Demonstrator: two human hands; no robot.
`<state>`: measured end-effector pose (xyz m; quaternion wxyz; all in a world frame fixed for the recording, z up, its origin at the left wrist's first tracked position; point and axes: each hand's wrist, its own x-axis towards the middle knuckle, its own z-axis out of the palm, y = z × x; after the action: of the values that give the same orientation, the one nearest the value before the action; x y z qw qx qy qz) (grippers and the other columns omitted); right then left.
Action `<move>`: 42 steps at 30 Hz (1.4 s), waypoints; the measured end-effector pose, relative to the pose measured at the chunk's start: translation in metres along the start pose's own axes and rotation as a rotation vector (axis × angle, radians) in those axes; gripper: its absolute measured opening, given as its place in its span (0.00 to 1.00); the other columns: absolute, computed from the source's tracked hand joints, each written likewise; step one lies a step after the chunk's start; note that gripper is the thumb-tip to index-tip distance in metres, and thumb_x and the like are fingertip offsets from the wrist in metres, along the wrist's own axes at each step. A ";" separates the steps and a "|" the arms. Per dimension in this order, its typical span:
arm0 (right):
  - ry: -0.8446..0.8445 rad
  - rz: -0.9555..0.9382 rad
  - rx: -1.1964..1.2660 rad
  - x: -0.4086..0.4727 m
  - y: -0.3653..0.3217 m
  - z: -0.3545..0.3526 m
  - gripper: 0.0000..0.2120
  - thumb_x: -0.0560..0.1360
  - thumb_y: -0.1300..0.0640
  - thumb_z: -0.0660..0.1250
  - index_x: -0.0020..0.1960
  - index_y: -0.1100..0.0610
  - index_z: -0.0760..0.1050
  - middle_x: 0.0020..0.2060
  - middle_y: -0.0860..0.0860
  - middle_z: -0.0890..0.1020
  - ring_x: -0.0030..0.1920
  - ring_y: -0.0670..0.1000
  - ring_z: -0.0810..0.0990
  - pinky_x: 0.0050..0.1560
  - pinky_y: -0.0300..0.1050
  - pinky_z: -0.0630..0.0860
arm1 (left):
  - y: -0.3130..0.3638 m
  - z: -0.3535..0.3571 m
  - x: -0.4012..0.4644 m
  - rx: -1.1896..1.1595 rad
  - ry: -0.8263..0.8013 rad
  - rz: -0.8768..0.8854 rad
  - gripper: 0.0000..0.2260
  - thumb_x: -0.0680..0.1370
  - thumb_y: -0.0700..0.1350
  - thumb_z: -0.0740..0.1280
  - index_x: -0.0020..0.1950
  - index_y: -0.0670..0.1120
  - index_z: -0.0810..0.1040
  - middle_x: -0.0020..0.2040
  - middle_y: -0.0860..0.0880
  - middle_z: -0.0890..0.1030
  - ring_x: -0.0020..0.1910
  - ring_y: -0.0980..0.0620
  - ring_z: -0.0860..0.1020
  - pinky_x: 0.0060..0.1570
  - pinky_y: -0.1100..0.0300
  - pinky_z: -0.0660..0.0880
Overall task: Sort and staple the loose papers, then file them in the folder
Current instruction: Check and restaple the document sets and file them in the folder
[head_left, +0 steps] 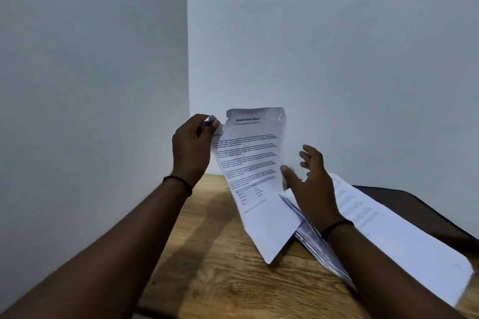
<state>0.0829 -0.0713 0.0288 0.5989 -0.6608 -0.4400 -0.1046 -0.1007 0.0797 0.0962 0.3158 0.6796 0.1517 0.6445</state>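
A printed sheet (255, 179) with a bold title stands lifted off the wooden table (223, 277), its lower corner touching the tabletop. My left hand (193, 147) pinches its upper left corner between thumb and fingers. My right hand (312, 184) is beside the sheet's right edge with fingers spread, thumb near the paper, holding nothing. A stack of loose papers (383, 230) lies flat under and right of my right wrist. A dark folder (425, 212) lies beneath the stack at the right. No stapler is in view.
The table stands in a corner between two pale walls (103, 59). The table's left edge runs diagonally from the corner toward me. Bare wood shows in front of the papers.
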 end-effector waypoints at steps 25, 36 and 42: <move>-0.516 0.361 -0.265 -0.041 -0.023 0.088 0.12 0.74 0.50 0.67 0.39 0.59 0.73 0.28 0.57 0.83 0.30 0.58 0.83 0.38 0.51 0.80 | -0.093 -0.070 -0.081 1.195 -0.894 -0.220 0.23 0.77 0.67 0.61 0.68 0.59 0.73 0.68 0.49 0.74 0.69 0.47 0.69 0.68 0.51 0.62; -0.297 0.113 -0.640 -0.019 -0.024 -0.002 0.09 0.75 0.49 0.64 0.41 0.53 0.76 0.39 0.47 0.80 0.44 0.52 0.79 0.45 0.46 0.76 | -0.041 0.030 -0.086 0.832 -0.692 -0.311 0.20 0.80 0.59 0.62 0.51 0.43 0.81 0.49 0.46 0.84 0.51 0.46 0.81 0.53 0.54 0.74; -0.414 0.135 -0.674 -0.014 0.012 -0.060 0.17 0.78 0.42 0.64 0.45 0.56 0.80 0.45 0.48 0.82 0.48 0.50 0.80 0.50 0.46 0.74 | -0.032 0.108 -0.104 -0.017 -0.619 -1.071 0.22 0.80 0.57 0.65 0.58 0.38 0.76 0.45 0.37 0.82 0.32 0.44 0.80 0.28 0.60 0.74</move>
<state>0.1062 -0.1300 0.0269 0.2531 -0.8547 -0.4481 -0.0683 -0.0024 0.0149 -0.0011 0.6303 0.6620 0.3680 0.1704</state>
